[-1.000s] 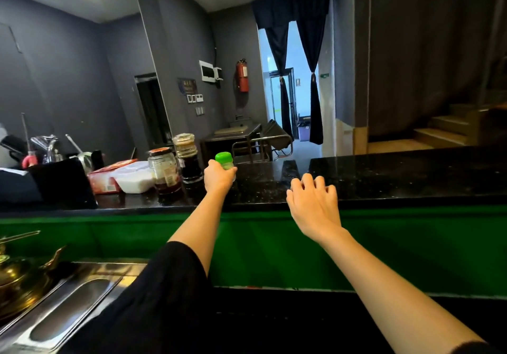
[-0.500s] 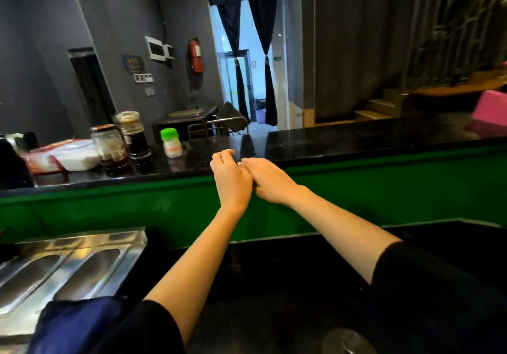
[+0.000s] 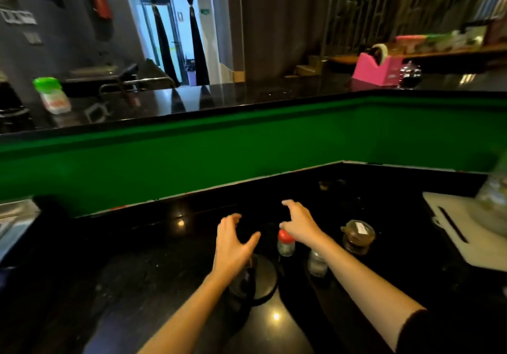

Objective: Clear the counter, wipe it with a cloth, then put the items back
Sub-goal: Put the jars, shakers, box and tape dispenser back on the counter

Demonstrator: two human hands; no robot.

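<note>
Fingers (image 3: 231,218) spread and empty, left hand (image 3: 233,246) and right hand (image 3: 300,223) hover over the counter (image 3: 137,271) by a red-capped bottle (image 3: 286,242).

The left hand (image 3: 231,246) and right hand (image 3: 300,223) are held with fingers spread above the black lower counter (image 3: 137,257), nothing gripped. A red-capped bottle (image 3: 286,242) is seen just beside the right hand's thumb, and a lidded glass jar (image 3: 357,237) further right. A dark glass (image 3: 248,277) is partly hidden under the left wrist.

A single wide-angle view from the person's head looks forward and down, close over the near black lower counter (image 3: 123,285), with both forearms (image 3: 356,279) in frame at the bottom edge. Farther off it takes in the green riser (image 3: 219,156), the upper counter (image 3: 247,95) and, at far left, a doorway (image 3: 164,38).
</note>
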